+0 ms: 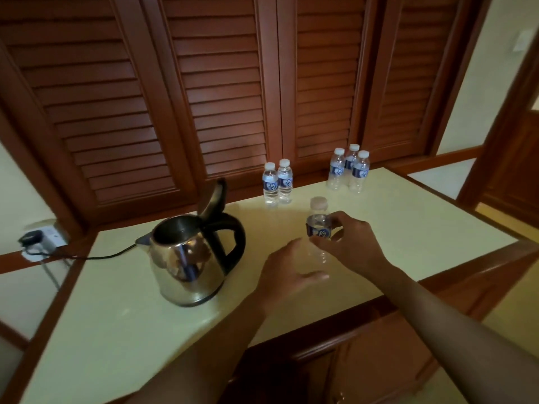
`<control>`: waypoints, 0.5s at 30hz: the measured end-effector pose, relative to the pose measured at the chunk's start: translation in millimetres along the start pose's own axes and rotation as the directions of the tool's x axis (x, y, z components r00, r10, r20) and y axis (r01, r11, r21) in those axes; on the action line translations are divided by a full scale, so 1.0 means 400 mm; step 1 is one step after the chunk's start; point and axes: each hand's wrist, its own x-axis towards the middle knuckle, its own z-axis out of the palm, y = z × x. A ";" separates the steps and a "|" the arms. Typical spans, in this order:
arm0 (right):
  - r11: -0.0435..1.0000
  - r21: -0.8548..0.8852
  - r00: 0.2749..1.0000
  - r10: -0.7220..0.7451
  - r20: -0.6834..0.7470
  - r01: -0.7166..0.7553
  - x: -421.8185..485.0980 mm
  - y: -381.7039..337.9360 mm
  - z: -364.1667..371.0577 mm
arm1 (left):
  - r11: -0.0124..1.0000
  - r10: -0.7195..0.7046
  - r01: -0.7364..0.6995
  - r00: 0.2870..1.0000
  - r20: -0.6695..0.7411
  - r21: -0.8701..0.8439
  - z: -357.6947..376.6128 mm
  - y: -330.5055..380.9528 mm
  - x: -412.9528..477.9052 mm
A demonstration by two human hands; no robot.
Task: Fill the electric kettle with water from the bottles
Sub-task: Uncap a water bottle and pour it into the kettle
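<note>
Steel kettle (186, 258), lid raised; right hand (353, 243) grip wraps blue-labelled bottle (318, 225); left hand (287, 272) grip slack, empty.

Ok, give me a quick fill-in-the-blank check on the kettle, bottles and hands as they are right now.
1. The shiny steel electric kettle with the black handle has its lid ___.
2. The right hand has its grip on the blue-labelled clear plastic bottle, whose pale cap sits ___ its neck.
3. The back-right cluster of bottles numbers ___.
Missing words: open; on; three.
</note>
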 end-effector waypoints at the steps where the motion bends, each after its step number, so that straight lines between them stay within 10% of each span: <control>1: 1.000 0.007 1.000 0.015 -0.014 -0.015 0.029 0.036 -0.005 | 0.997 -0.048 0.045 0.998 0.050 0.065 0.024 -0.007 0.035; 6: 0.996 0.043 0.995 0.081 -0.050 -0.079 0.156 0.199 -0.014 | 0.819 -0.228 0.114 0.964 0.137 0.562 0.138 -0.063 0.192; 15: 0.988 0.075 0.986 0.139 -0.095 -0.132 0.365 0.389 0.024 | 0.735 -0.289 0.243 0.957 -0.032 0.633 0.190 -0.103 0.332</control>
